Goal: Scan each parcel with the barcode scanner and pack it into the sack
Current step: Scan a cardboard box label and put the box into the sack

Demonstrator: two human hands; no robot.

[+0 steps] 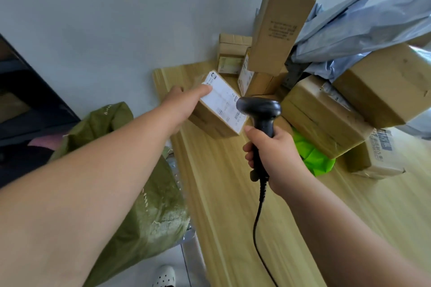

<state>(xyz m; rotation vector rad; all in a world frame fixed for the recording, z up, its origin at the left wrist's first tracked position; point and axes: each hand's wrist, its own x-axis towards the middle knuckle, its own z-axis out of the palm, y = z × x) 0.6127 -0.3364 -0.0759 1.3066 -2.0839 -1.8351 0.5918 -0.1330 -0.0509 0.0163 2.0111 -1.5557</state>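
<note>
A green woven sack (130,193) slumps at lower left of the frame, against the left edge of a pale wooden tabletop (228,216). Above it, the person's left hand (182,105) grips a small cardboard parcel (210,121) at centre frame, thumb pressed flat on its white shipping label (224,98), the other fingers hidden behind the box. The parcel is tilted, label up; whether it touches the tabletop cannot be told. Just right of it, the black barcode scanner (261,114) points its head at the label's barcode end. The right hand (275,158) is wrapped tight round the scanner's handle, with the cable (257,223) trailing toward the bottom edge. Farther right, a bright green bag (312,156) lies under stacked cardboard boxes (321,119). A tall carton (279,18) stands against the wall and grey plastic mailers (363,23) fill the upper right.
</note>
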